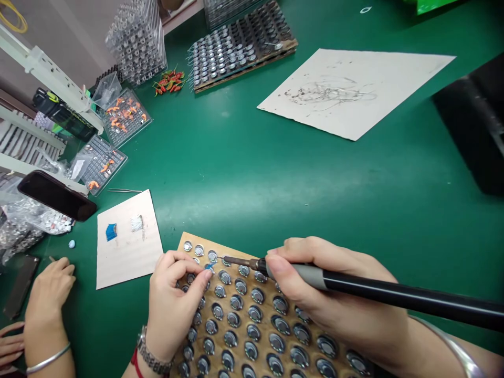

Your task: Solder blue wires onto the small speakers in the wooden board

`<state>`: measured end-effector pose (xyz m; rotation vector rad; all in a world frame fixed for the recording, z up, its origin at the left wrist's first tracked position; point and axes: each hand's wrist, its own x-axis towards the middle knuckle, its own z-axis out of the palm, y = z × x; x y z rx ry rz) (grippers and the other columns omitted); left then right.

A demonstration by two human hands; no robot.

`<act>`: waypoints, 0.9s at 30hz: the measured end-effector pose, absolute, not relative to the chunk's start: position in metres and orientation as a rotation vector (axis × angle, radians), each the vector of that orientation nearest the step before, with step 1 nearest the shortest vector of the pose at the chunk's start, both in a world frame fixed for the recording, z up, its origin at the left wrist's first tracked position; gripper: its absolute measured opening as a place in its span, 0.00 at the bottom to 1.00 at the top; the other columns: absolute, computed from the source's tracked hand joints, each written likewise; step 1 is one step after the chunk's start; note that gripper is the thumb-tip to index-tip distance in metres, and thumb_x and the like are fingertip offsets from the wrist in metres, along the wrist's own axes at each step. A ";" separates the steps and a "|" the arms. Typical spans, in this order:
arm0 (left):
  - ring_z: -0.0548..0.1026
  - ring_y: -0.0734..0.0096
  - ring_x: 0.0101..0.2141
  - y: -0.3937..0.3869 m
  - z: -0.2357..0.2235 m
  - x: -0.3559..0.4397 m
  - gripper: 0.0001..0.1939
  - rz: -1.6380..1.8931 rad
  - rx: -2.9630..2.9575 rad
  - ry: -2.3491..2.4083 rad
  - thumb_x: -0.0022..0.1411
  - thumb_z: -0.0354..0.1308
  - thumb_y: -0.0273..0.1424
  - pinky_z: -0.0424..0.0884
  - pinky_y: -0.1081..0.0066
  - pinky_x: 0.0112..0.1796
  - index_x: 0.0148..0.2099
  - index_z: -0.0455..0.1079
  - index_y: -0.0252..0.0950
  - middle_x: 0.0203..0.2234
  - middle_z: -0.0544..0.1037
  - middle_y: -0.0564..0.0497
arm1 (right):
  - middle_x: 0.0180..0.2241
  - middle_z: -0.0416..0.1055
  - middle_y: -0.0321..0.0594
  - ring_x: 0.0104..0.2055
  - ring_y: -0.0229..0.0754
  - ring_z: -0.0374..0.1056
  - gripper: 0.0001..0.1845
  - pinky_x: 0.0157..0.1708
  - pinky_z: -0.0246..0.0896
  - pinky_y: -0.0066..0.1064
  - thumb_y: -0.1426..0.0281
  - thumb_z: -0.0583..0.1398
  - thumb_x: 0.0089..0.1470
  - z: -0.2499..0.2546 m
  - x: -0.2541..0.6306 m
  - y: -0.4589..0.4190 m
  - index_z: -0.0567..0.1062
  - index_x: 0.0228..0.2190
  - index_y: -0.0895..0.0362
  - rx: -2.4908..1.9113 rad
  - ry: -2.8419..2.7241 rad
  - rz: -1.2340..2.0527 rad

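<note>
My right hand [342, 299] holds a soldering iron [386, 294] like a pen, its tip pointing left over the upper rows of a wooden board [244, 254]. Round silver metal parts [241, 286] sit in rows of holes across this board. Between the thumb and forefinger of my left hand [175, 299] is a short blue wire [210, 266], held over the board's upper left. The iron's tip is close to the wire and a metal part; whether they touch I cannot tell. On the white card [118, 268] to the left lie blue wires [111, 232] and white wires [137, 223].
Another person's hands [51, 289] rest at the left edge. Nearby are a phone [57, 195], tweezers [125, 190] and trays with orange pieces [124, 116]. A second filled board [240, 50], red pieces [170, 82], a marked sheet [334, 94] and a black object [472, 121] stand farther off.
</note>
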<state>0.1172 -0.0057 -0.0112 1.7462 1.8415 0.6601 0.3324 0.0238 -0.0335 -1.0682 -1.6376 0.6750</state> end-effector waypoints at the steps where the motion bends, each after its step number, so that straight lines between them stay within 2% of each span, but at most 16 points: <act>1: 0.74 0.67 0.34 -0.005 -0.011 0.118 0.06 0.650 1.731 1.844 0.59 0.63 0.30 0.72 0.66 0.36 0.28 0.76 0.39 0.30 0.75 0.50 | 0.22 0.73 0.30 0.20 0.33 0.69 0.09 0.21 0.65 0.23 0.70 0.58 0.61 -0.034 0.332 0.024 0.72 0.28 0.52 -1.071 -1.641 0.685; 9: 0.73 0.65 0.35 -0.003 -0.011 0.121 0.08 0.581 1.640 1.866 0.59 0.61 0.31 0.70 0.64 0.37 0.27 0.73 0.38 0.31 0.72 0.51 | 0.23 0.73 0.29 0.22 0.32 0.69 0.07 0.23 0.65 0.21 0.71 0.59 0.61 -0.037 0.332 0.024 0.72 0.29 0.50 -1.062 -1.652 0.716; 16: 0.72 0.66 0.35 -0.004 -0.010 0.122 0.08 0.599 1.645 1.861 0.58 0.61 0.29 0.70 0.65 0.37 0.26 0.72 0.38 0.30 0.71 0.51 | 0.22 0.73 0.31 0.21 0.34 0.70 0.08 0.21 0.65 0.24 0.70 0.58 0.61 -0.035 0.331 0.025 0.72 0.28 0.52 -1.050 -1.654 0.697; 22: 0.72 0.66 0.34 -0.004 -0.011 0.122 0.08 0.604 1.656 1.867 0.58 0.61 0.29 0.70 0.66 0.36 0.26 0.72 0.38 0.30 0.71 0.51 | 0.22 0.72 0.29 0.20 0.31 0.68 0.09 0.21 0.64 0.22 0.70 0.59 0.61 -0.035 0.330 0.023 0.72 0.28 0.51 -1.051 -1.652 0.725; 27: 0.73 0.66 0.34 -0.004 -0.012 0.122 0.08 0.593 1.653 1.870 0.58 0.61 0.29 0.70 0.64 0.37 0.26 0.72 0.38 0.30 0.71 0.51 | 0.22 0.73 0.30 0.19 0.33 0.69 0.10 0.20 0.65 0.23 0.70 0.58 0.61 -0.034 0.329 0.023 0.71 0.27 0.51 -1.059 -1.674 0.701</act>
